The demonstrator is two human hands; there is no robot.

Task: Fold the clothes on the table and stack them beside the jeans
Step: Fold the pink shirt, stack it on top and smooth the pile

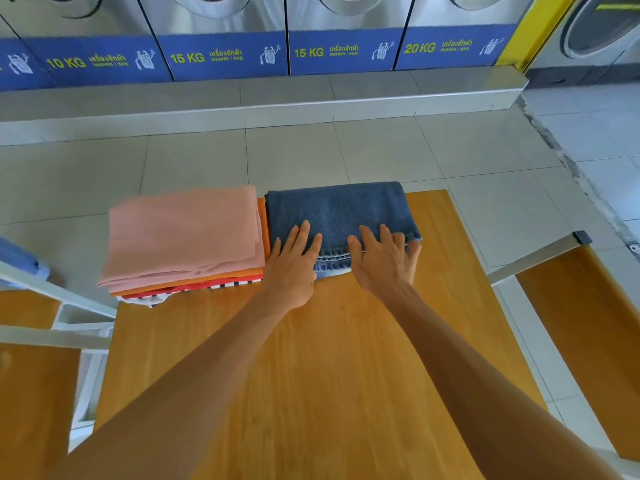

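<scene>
Left hand [292, 268] flat on jeans [337, 211]; right hand [384, 261] spread, thumb hidden under hem.

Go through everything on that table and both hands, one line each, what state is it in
Jeans: folded, flat at the table's far edge.
Stack: folded clothes left of the jeans, pink piece on top, overhanging the table's left corner.
Left hand: fingers straight, resting on the jeans' near edge.
Right hand: on the jeans' near right corner, fingertips curled over the hem.
Table: near part bare wood.
</scene>
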